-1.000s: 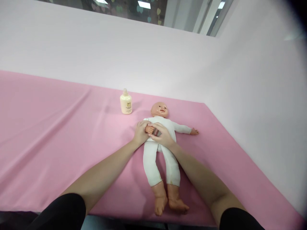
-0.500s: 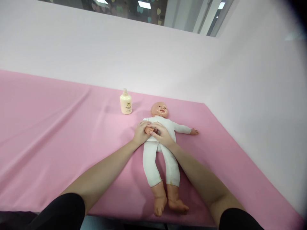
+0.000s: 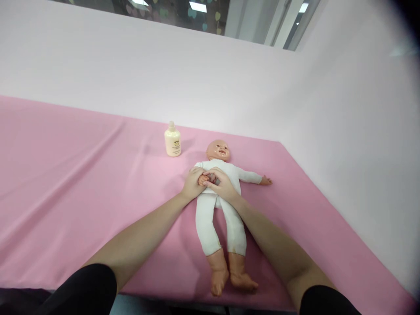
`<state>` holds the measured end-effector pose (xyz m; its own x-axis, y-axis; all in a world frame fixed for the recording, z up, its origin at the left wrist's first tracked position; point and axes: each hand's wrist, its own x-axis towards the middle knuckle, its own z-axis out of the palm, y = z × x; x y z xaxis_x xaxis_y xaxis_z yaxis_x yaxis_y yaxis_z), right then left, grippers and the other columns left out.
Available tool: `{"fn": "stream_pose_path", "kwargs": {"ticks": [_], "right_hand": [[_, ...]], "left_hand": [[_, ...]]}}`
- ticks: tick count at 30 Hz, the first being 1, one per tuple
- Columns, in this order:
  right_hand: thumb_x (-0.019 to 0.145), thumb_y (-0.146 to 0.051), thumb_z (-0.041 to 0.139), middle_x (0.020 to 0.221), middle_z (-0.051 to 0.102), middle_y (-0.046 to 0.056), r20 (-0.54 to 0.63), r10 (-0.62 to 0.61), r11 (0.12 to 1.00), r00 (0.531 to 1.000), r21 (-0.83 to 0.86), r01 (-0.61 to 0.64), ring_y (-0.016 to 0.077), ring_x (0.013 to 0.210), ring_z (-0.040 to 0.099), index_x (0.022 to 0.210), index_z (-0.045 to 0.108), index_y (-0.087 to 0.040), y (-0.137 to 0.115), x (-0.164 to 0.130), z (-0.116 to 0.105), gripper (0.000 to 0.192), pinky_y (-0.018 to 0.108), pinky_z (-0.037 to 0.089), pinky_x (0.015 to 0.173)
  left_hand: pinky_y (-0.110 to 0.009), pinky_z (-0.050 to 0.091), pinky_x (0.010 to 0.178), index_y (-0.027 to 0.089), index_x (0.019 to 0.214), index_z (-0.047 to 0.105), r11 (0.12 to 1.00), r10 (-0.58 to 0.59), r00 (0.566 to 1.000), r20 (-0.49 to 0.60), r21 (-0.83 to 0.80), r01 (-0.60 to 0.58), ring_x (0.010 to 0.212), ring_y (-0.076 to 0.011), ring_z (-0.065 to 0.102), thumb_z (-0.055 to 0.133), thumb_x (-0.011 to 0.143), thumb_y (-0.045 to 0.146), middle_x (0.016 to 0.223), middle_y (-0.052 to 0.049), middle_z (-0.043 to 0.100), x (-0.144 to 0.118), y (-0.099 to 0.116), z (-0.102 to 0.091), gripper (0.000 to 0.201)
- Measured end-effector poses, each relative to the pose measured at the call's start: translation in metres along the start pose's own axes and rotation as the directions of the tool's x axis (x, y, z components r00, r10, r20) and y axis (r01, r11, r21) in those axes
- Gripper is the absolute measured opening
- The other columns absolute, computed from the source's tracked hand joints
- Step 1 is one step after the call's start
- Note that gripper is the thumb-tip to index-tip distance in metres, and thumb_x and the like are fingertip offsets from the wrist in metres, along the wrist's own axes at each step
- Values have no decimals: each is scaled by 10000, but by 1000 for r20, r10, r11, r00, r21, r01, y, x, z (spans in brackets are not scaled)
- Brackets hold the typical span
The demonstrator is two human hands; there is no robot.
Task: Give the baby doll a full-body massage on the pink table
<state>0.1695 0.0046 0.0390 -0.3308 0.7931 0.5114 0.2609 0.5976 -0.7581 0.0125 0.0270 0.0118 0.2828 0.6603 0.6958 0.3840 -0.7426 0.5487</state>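
Note:
A baby doll (image 3: 226,218) in a white suit lies on its back on the pink cloth (image 3: 82,183), head toward the wall, feet near the front edge. One doll arm is folded across its chest. My left hand (image 3: 193,184) grips that folded arm from the left side. My right hand (image 3: 222,184) closes over the doll's small hand on the chest. The doll's other arm stretches out to the right, flat on the cloth.
A cream lotion bottle (image 3: 172,140) stands upright on the cloth, left of the doll's head. A pale wall runs behind and along the right side. The cloth's front edge lies just under the doll's feet.
My hands shifted only slightly on the doll's chest, the fingers working around the doll's small hand. The doll and the bottle stay where they were.

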Motion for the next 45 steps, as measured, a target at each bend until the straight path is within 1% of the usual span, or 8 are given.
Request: {"fn": "stream_pose_path", "kwargs": {"ticks": [4, 7, 12, 22, 26, 31, 37, 45], "right_hand": [[879, -311, 570, 885, 592, 29, -12, -20, 1000, 1000, 1, 20, 158, 772, 542, 973, 628, -209, -2, 0, -2, 151, 314, 460, 732], [946, -287, 428, 921, 607, 40, -27, -29, 1000, 999, 9, 29, 171, 869, 566, 936, 614, -207, -3, 1, -3, 202, 324, 455, 803], [930, -262, 431, 937, 604, 23, -34, 37, 999, 999, 11, -36, 152, 797, 558, 987, 584, -212, 3, 0, -2, 171, 301, 461, 770], [852, -100, 362, 988, 598, 32, -57, 14, 1000, 998, -26, -15, 181, 978, 563, 1028, 590, -222, 11, 2, -2, 312, 358, 439, 936], [855, -105, 359, 1023, 610, 35, -33, 51, 999, 998, -11, -52, 176, 920, 569, 1041, 587, -223, 11, 2, -1, 318, 356, 461, 895], [906, -247, 447, 1007, 582, 37, 17, 56, 998, 998, 28, -56, 158, 794, 541, 1076, 559, -216, 4, 0, -3, 206, 328, 469, 787], [826, -308, 600, 1015, 529, 35, 52, 41, 999, 998, 23, -42, 140, 740, 502, 1110, 526, -208, 4, 0, -3, 310, 312, 465, 730], [923, -311, 463, 893, 573, 18, 30, 104, 993, 994, 46, -105, 154, 775, 537, 1161, 518, -209, 2, -1, -2, 264, 322, 470, 773]], "left_hand": [[-361, 436, 782, 208, 774, 524, 999, 16, 1000, 3, 45, -16, 772, -195, 538, 542, 826, 407, 755, -29, 583, 0, 2, 0, 207], [-346, 445, 768, 213, 747, 496, 998, 10, 1000, 10, 63, -11, 748, -183, 531, 558, 822, 366, 732, -15, 554, 0, 5, -1, 181], [-331, 454, 773, 215, 748, 495, 1000, 14, 1000, -17, 6, -13, 760, -175, 545, 560, 839, 350, 737, -13, 570, 0, 7, -2, 176], [-333, 457, 788, 211, 756, 528, 1000, 22, 1000, -16, 16, -22, 805, -179, 580, 571, 867, 349, 787, -22, 623, 0, 7, 0, 183], [-340, 461, 806, 214, 794, 549, 1000, -4, 1000, -5, 12, 4, 857, -189, 586, 565, 870, 342, 825, -29, 636, -1, 7, 0, 150], [-346, 462, 798, 217, 808, 547, 1000, 12, 1000, -6, -4, -12, 853, -193, 585, 559, 867, 341, 838, -33, 634, -2, 5, 1, 138], [-348, 464, 788, 218, 789, 508, 1000, -17, 1000, 2, 9, 17, 842, -200, 572, 615, 791, 355, 820, -29, 610, -3, 5, 1, 174], [-374, 448, 854, 215, 875, 565, 998, 42, 999, 14, 53, -42, 886, -204, 581, 466, 899, 303, 866, -45, 641, -1, 5, 3, 134]]}}
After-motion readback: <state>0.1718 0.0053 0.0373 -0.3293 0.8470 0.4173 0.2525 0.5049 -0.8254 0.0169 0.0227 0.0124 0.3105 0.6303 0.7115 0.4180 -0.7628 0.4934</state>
